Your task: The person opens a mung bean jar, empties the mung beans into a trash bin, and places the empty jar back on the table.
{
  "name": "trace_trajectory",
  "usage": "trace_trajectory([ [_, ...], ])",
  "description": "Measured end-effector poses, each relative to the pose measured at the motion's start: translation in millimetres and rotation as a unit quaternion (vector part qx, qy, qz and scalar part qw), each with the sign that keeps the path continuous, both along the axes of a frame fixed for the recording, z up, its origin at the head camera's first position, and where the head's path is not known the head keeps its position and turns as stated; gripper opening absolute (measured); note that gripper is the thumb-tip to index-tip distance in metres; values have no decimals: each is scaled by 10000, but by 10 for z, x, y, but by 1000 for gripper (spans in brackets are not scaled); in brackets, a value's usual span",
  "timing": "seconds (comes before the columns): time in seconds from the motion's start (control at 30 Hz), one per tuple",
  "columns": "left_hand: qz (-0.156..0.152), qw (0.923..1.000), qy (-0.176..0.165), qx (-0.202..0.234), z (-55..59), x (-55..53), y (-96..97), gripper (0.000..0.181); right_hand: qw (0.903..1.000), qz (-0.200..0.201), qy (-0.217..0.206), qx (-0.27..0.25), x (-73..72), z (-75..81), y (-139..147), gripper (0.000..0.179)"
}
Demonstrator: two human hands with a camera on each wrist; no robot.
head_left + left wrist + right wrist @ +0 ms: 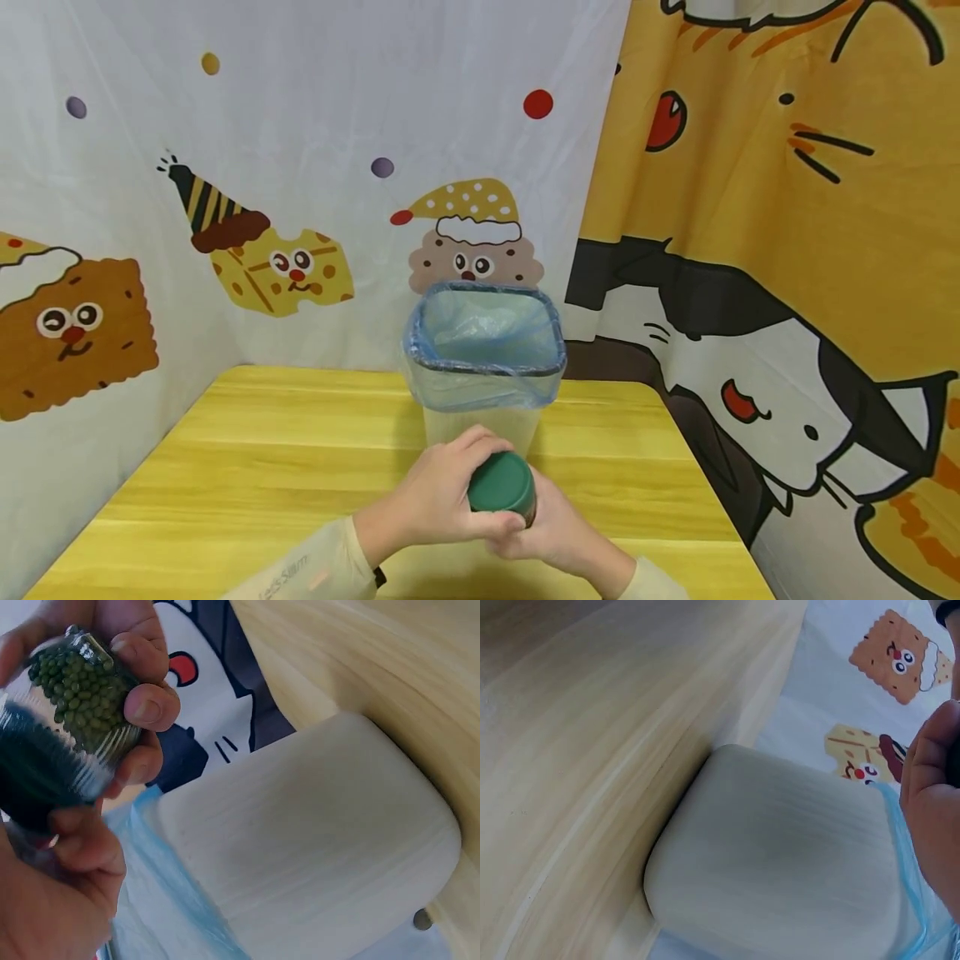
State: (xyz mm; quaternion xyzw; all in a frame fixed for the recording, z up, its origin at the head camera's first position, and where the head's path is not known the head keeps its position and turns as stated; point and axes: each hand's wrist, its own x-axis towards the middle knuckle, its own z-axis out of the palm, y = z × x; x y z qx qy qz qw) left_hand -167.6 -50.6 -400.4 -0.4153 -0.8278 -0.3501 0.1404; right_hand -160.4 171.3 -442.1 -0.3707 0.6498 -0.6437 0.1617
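Observation:
In the head view, my left hand grips the dark green lid of a small jar, fingers on its far side and thumb across the near side. The right hand holds the jar's body from the right and below. In the left wrist view, the clear jar shows green beans, likely mung beans, inside, and it is tilted with the lid lower left. Fingers of the right hand wrap the glass. The right wrist view catches only part of the hands at its right edge.
A pale bin lined with a thin blue plastic bag stands upright at the table's far edge, just beyond the hands. The wooden table meets a white cartoon curtain behind and a yellow one at right.

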Motion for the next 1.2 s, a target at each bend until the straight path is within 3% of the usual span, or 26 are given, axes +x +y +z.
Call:
trace_trajectory([
  [0.1, -318, 9959, -811, 256, 18, -12, -80, 67, 9971, 546, -331, -422, -17, 10, 31, 67],
  [0.23, -836, 9806, -1610, 744, 23, -43, -173, 73, 9909, 917, -814, -562, -28, 33, 88, 69],
  [0.3, -947, 9744, -1850, 860, 26, -48, -200, 75, 9893, 1014, -913, -513, -33, 48, 106, 70],
  [0.43, -921, 9696, -2080, 901, 20, -44, -217, 76, 9877, 1184, -921, -439, -31, 76, 120, 70],
  [0.97, -807, 9774, -1687, 981, -47, -32, -216, 75, 9879, 1180, -892, -463, -21, 66, 97, 74],
  [1.2, -629, 9765, -1762, 1067, -37, 0, -194, 76, 9901, 943, -867, -568, 22, 74, 56, 74],
])
